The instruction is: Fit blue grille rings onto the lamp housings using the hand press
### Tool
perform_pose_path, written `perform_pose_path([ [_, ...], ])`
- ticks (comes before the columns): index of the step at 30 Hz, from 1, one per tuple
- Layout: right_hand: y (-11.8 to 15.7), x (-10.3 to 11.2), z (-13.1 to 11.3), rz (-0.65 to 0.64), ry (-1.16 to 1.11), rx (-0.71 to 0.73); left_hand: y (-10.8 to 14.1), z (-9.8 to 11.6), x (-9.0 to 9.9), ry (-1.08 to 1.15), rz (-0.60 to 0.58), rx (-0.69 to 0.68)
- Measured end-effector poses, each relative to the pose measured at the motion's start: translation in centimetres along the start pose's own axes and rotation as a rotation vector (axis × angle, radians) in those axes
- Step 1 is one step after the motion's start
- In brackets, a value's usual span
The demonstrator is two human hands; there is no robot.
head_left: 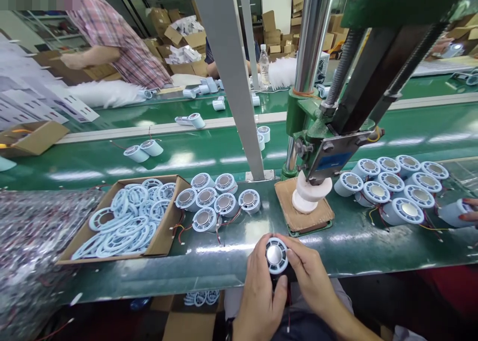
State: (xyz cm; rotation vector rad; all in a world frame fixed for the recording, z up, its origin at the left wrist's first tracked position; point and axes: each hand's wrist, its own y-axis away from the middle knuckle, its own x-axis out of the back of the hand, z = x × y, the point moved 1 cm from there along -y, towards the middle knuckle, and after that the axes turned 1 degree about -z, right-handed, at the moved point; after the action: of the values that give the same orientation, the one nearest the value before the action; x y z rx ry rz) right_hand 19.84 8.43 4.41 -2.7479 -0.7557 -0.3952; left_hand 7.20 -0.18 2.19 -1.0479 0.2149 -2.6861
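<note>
In the head view, one blue round part (275, 255) is held by the left hand (259, 286) and the right hand (310, 274), both curled round its sides. It is kept at the near edge of the green table (216, 269). From there, a white press pad (312, 187) is seen at one o'clock, more round parts (391, 180) at two, and a box (160, 249) filled with blue rings (129, 224) at nine.

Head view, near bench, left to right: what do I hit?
Blurred plastic-wrapped heap → cardboard box of light-blue rings → cluster of light-blue wired cylinders → left hand → held cylinder → right hand → second cylinder cluster → co-worker's hand.
</note>
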Motion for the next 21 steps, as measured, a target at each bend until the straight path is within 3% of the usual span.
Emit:
perform_pose_path([
  [5, -0.1, 0.2, 0.0, -0.009, -0.007, 0.001, -0.4, 0.9, -1.5, 0.117, 0.173, 0.26],
  [7, -0.1, 0.3, 0.0, -0.017, -0.007, 0.011, -0.4, 1.2, -1.9, 0.173, 0.188, 0.309],
  [17, -0.1, 0.7, -0.1, -0.103, -0.032, -0.034, 0.3, 0.6, -1.8, 0.284, 0.163, 0.319],
  [21, 0.4, 0.6, -0.4, -0.137, -0.008, -0.031, 0.2, 0.6, -2.0, 0.242, 0.216, 0.297],
])
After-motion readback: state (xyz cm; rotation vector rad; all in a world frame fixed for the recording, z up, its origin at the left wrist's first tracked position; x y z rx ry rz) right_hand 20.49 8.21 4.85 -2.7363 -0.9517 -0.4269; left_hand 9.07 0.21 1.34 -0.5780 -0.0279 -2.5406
